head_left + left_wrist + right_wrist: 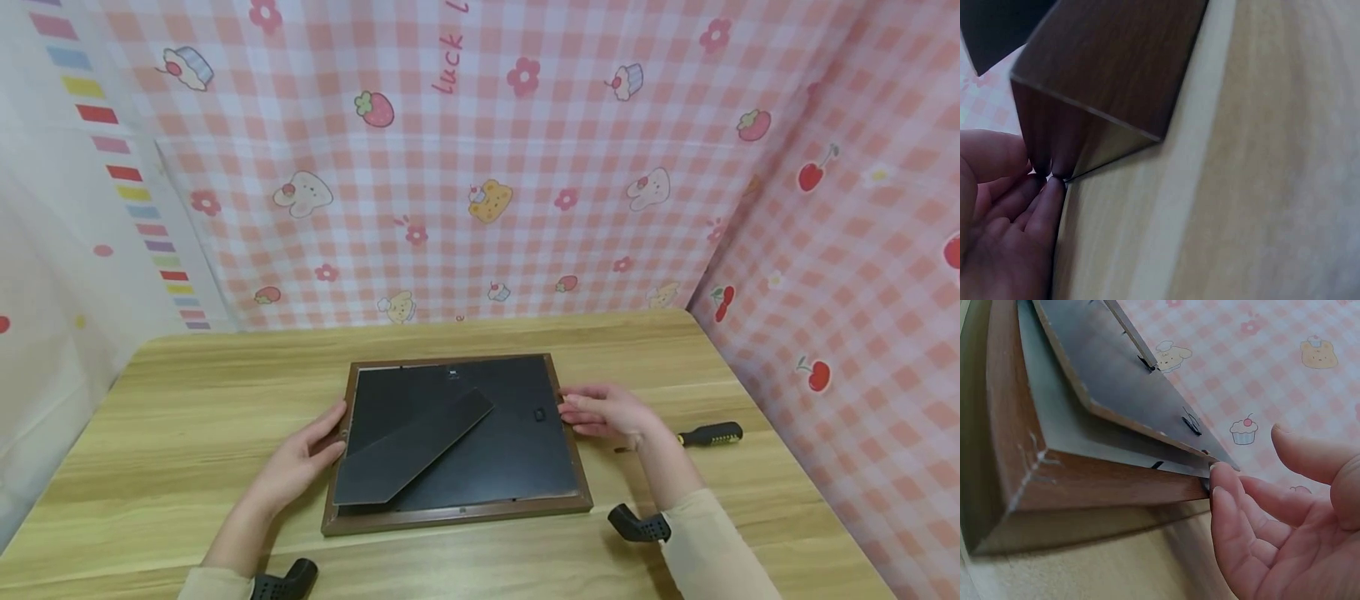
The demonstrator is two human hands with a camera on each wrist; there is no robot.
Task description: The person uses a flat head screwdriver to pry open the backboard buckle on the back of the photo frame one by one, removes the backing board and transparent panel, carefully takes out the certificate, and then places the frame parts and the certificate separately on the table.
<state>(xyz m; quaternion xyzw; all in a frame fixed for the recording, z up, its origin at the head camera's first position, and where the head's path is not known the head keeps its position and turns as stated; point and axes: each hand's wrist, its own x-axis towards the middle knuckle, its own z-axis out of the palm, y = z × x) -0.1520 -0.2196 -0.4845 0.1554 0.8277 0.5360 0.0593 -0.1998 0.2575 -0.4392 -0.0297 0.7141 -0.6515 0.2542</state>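
A brown wooden picture frame [525, 504] lies face down on the table, with its black backing board [510, 458] uppermost. A black easel leg [412, 454] slants across that board. My left hand [288, 467] touches the frame's left side with its fingertips, thumb apart from the fingers. At the right side, the fingertips of my right hand [607, 412] meet the edge. In the right wrist view the backing board [1129, 394] stands tilted with a gap above the wooden rim [1116, 478], fingers at its edge and thumb held away.
A screwdriver [712, 434] with a black and yellow handle lies right of the frame, partly behind my right wrist. The wood-grain table [187, 400] ends at a pink checked cloth [450, 250] behind and on the right.
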